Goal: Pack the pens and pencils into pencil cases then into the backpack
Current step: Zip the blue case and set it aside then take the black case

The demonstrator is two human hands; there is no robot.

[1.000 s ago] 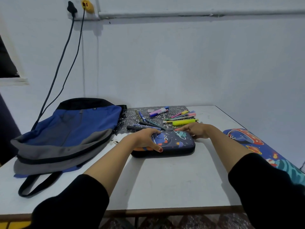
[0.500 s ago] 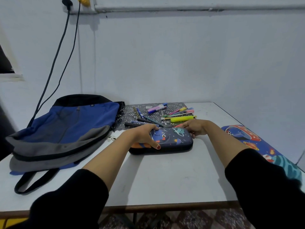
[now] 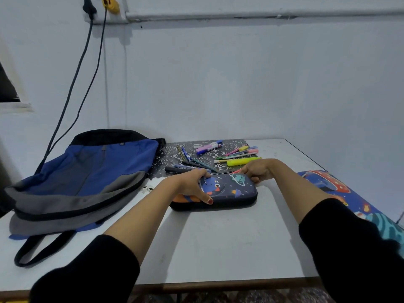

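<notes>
A dark space-print pencil case (image 3: 229,190) lies flat in the middle of the white table (image 3: 218,248). My left hand (image 3: 192,184) grips its left end, thumb on the lid. My right hand (image 3: 258,170) pinches at the case's far right corner, fingers curled; what it holds is hidden. Behind the case, several pens, markers and a yellow highlighter (image 3: 242,161) lie scattered on a dark patterned mat (image 3: 196,158). A blue, grey and black backpack (image 3: 83,180) lies flat on the left of the table.
A second, colourful space-print case (image 3: 328,182) sits off the table's right edge. Two cables (image 3: 72,92) hang from wall sockets down behind the backpack. The wall stands close behind the table.
My right hand has slid along the case's far edge to its right corner. The left hand keeps its grip. The view shifted slightly.
</notes>
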